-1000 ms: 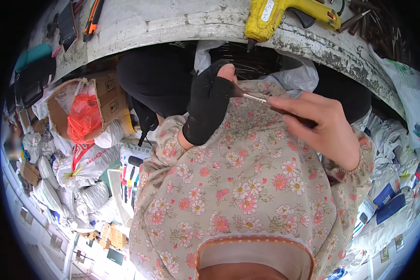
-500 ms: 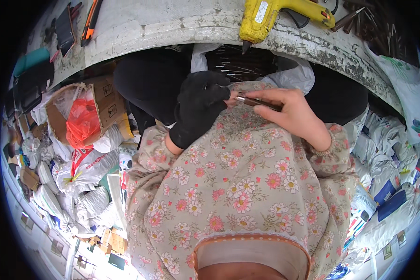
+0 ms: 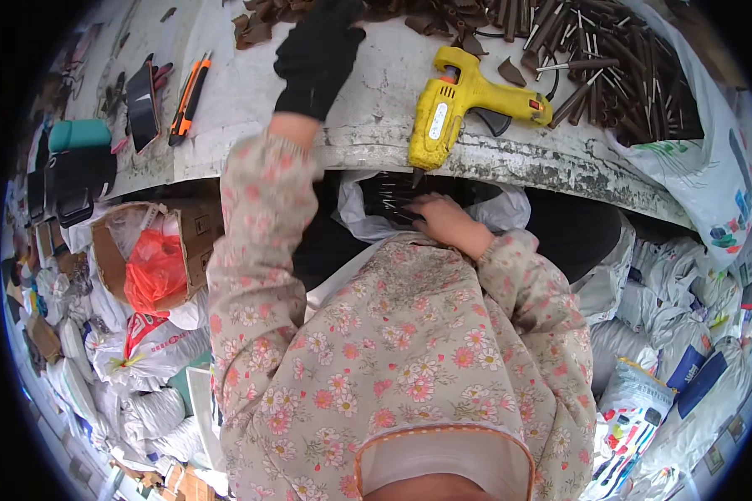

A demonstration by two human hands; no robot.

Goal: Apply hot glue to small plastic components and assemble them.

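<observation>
My left hand, in a black glove, reaches over the table to a heap of dark brown curled pieces. Its fingers run into the upper picture edge and are smeared, so their grip cannot be told. On my lap, my right hand is bare and stretches its fingers over a whitish plastic bag. Inside that bag lie thin brown sticks with silvery metal ends; my fingertips are among them. I make out nothing held in the right hand.
A yellow glue gun lies near the table's front edge, nozzle toward me. Many brown sticks pile up at the far right by a white bag. An orange-black utility knife lies left. A cardboard box stands below.
My left hand has left my lap and moved up across the table to the brown pieces. My right hand has lowered into the bag; the brown stick it held is no longer distinguishable.
</observation>
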